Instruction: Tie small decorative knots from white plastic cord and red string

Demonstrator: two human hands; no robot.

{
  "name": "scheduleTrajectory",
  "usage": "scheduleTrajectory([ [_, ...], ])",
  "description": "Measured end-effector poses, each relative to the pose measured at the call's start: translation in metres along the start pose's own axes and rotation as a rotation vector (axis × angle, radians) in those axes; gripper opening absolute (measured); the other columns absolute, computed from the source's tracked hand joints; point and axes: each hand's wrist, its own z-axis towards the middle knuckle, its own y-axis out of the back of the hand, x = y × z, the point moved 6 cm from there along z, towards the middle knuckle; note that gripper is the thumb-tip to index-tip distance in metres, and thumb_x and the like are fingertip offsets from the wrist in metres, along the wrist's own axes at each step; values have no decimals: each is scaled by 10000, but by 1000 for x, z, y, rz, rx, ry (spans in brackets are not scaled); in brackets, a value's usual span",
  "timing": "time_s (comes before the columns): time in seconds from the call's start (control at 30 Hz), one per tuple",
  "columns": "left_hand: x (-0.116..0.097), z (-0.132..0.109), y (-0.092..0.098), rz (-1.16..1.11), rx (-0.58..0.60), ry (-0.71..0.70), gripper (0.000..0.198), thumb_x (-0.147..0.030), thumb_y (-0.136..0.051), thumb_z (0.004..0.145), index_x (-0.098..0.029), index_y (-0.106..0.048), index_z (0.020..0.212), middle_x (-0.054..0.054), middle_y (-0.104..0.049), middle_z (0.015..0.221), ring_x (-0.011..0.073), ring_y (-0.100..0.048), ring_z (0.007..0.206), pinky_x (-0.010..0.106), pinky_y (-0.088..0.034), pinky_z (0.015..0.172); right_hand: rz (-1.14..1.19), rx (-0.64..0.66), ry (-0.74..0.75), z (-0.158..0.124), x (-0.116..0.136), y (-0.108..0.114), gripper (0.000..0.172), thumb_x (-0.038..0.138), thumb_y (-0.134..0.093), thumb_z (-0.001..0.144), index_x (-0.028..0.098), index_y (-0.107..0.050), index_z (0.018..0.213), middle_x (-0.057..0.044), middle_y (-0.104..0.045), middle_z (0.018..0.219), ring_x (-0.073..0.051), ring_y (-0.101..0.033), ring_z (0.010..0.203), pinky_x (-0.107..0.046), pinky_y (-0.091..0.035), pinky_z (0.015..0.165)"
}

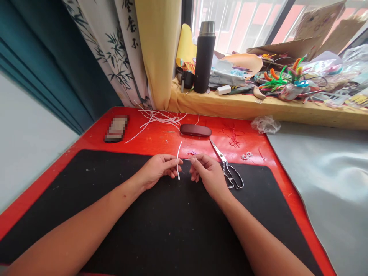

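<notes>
My left hand [162, 170] pinches a short piece of white cord [178, 173] between thumb and fingers; it stands nearly upright, its ends showing above and below the grip. A thin pale strand runs from there across to my right hand [207, 172], whose thumb and forefinger are closed on its other end. Whether the strand and the cord are joined, I cannot tell. Both hands hover over the far edge of a black mat [161, 230]. Just right of my right hand lie scissors [222, 156], partly hidden behind it.
Behind the hands, a maroon glasses case [196, 130], loose white cords [161, 117] and a blurred-out phone-like object [116, 128] rest on the red table [155, 142]. Red threads [235, 136] lie farther right. A black thermos [205, 57] stands on the cluttered windowsill.
</notes>
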Motion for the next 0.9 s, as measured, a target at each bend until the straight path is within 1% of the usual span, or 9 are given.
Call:
scheduleTrajectory([
  [0.17,0,2,6,-14,-44,-28,356,-431,-894,763,-114,-798,894,63,-746,796,110,-639,628,225,-524,600,-44,-13,5,-1,-1,-1,366,560,-736,884,197,-687,893,8,-665,654,-125,-603,485,-231,-453,456],
  [0.4,-3,2,11,-10,-97,-94,359,-453,-863,800,-120,-788,915,63,-743,828,122,-655,672,227,-529,619,-104,2,30,-4,-1,-5,291,485,-709,909,194,-724,917,12,-648,635,-129,-586,487,-248,-456,484],
  [0.63,-8,2,11,2,-112,-167,309,-438,-825,847,-135,-774,879,66,-744,855,129,-651,696,239,-537,652,-155,35,59,-5,-4,-9,249,444,-686,937,200,-735,941,13,-652,651,-131,-597,501,-252,-463,497],
  [0.73,-10,2,11,49,-134,-207,308,-445,-784,874,-138,-762,866,65,-740,850,132,-642,700,247,-531,662,-131,39,36,-5,-5,-10,252,444,-691,926,197,-738,948,14,-652,643,-128,-595,490,-249,-465,487],
  [0.9,-21,-2,10,234,-166,-325,330,-481,-725,912,-153,-740,884,46,-732,822,143,-632,687,262,-528,669,-61,71,-38,-3,-7,-11,297,480,-719,891,189,-733,950,15,-663,640,-123,-597,473,-232,-450,459],
])
